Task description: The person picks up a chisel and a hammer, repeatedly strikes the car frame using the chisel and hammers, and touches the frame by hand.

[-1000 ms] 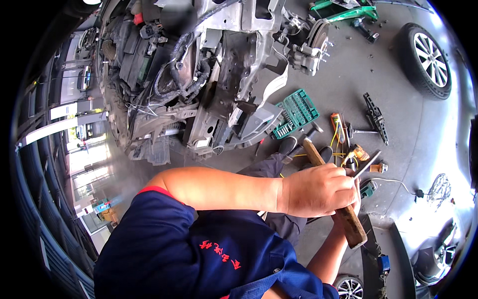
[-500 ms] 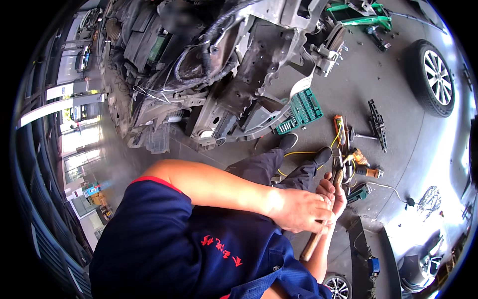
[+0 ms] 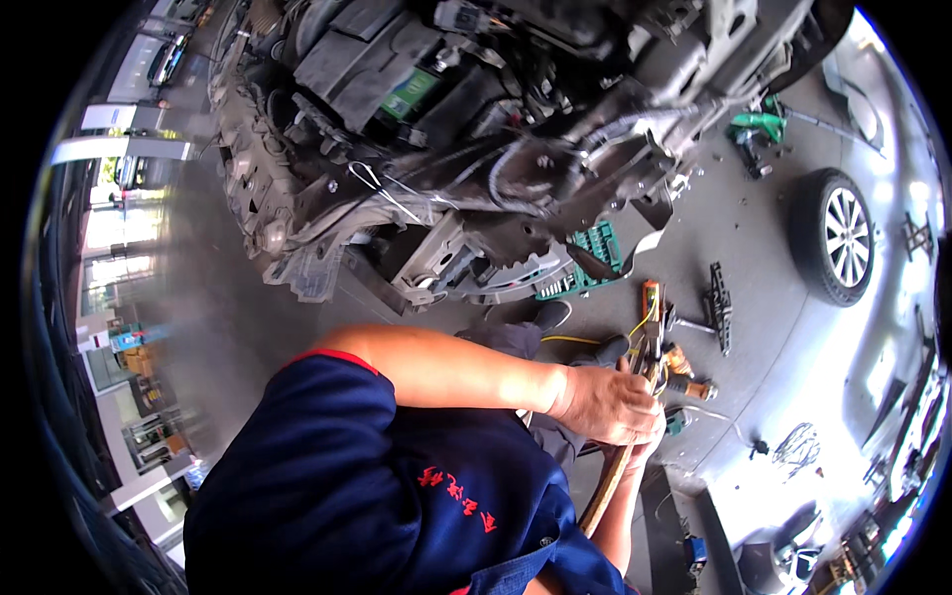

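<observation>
My left hand (image 3: 613, 405) crosses in front of me, its fingers closed at a long wooden-handled tool (image 3: 603, 496). My right hand (image 3: 650, 442) is wrapped round the same handle just beneath, partly covered by the left. The handle slants from near my right forearm up past both hands. Its far end overlaps metal tools on the floor, so its head cannot be made out. Ahead of me stands a car (image 3: 476, 188) with its front stripped, showing bare metal, wiring and the engine bay.
Beyond my hands lie an orange power tool (image 3: 690, 385), an orange box (image 3: 650, 297) and a black scissor jack (image 3: 721, 309). A green socket set (image 3: 593, 250) sits under the car's front. To the right are a loose wheel (image 3: 838, 236), a green floor jack (image 3: 760, 127) and a coiled cable (image 3: 796, 446).
My view has shifted, showing more of the engine bay. Both hands have moved slightly left with the tool, and my left fingers have closed further over the handle.
</observation>
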Demonstrator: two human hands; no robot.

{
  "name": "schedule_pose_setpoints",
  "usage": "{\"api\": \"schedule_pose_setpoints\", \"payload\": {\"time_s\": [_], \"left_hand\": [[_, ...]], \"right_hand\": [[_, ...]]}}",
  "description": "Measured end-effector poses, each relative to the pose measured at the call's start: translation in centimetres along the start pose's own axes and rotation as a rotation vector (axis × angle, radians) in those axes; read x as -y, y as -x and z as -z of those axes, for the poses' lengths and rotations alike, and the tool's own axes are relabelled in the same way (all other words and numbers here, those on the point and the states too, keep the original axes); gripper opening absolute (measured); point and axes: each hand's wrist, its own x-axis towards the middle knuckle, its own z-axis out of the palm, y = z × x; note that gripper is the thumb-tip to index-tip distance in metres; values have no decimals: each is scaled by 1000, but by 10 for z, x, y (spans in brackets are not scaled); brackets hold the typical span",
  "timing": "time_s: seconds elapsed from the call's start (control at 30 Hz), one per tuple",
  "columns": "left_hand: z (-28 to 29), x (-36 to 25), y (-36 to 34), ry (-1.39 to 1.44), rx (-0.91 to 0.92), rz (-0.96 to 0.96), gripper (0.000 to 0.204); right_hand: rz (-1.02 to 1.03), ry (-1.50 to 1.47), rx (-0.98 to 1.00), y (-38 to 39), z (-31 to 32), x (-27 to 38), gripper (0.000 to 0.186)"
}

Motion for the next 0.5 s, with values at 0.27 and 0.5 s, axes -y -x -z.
{"api": "schedule_pose_setpoints", "payload": {"time_s": [0.27,0.5], "left_hand": [[54,2,4,432,-132,180,13],[101,-13,-30,365,-72,170,31]], "right_hand": [[-173,377,-641,6,-21,19,36],[-415,653,-920,50,102,51,25]]}}
